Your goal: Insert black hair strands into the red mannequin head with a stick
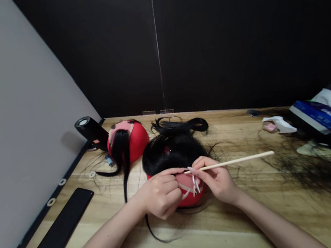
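A red head form (pixel 194 199) lies on the wooden table in front of me, with a pink wig cap (pixel 185 182) and black hair (pixel 173 152) over its far side. My right hand (pixel 218 178) pinches a wig ventilating needle by its pale, thin wooden handle (pixel 242 159), which points off to the right. The needle's tip is too small to make out at the cap's hairline. My left hand (pixel 163 195) rests against the left of the cap, fingers curled and index finger stretched toward the needle. What its fingers pinch, if anything, is hidden. Long pale nails show over the cap.
Behind to the left stand a second red head form (pixel 139 141) with black hair and a black cylindrical speaker (pixel 92 132). A black phone (pixel 64 225) lies at left. Loose hair (pixel 314 170), a blue-and-white packet (pixel 322 115) and crumpled tissue (pixel 282 124) are at right.
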A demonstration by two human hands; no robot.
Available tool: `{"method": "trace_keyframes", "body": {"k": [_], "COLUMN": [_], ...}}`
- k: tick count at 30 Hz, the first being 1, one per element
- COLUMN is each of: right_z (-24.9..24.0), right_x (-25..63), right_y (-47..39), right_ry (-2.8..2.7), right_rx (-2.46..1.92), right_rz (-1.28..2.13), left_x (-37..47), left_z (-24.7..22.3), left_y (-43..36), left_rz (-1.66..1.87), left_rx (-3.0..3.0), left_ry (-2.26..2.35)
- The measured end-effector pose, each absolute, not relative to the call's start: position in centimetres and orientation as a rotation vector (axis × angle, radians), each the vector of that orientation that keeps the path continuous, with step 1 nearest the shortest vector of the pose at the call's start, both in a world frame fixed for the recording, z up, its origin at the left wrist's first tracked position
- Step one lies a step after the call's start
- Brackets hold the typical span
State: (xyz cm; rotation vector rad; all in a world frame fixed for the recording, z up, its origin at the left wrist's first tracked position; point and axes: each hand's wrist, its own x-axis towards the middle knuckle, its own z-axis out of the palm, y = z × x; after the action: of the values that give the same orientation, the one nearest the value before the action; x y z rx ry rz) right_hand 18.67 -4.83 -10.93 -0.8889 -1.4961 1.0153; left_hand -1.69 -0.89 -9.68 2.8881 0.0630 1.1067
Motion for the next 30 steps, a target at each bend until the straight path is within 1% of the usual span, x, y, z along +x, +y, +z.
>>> {"method": "trace_keyframes", "body": {"k": [8,13,22,25,30], "right_z": [-11.4,-11.8,-11.5,-11.5,-11.6], "right_x": [18.6,18.8,19.2,19.2,19.3], "right_y": [-4.7,-4.2,-4.2,-4.1,-4.0], "right_ry": [-1.282,-1.152,-1.249,-1.238,-1.222], "right_rx": [-0.924,-0.821,-0.771,-0.765,-0.777], "right_rz": [1.263,1.449,1.461,1.455,1.459], "left_x": [-1.6,-1.6,-1.3,-1.2,-0.8], "left_z": [-9.5,-9.7,-9.4,-9.0,-8.3], "left_y": [-0.8,-0.9,-1.2,-1.9,-3.2], "left_rz": [1.128,1.133,1.145,1.084,0.960], "left_rx": [2.880,2.872,2.984,3.170,3.370], "left_ry": [0.028,0.034,0.073,0.204,0.676]}}
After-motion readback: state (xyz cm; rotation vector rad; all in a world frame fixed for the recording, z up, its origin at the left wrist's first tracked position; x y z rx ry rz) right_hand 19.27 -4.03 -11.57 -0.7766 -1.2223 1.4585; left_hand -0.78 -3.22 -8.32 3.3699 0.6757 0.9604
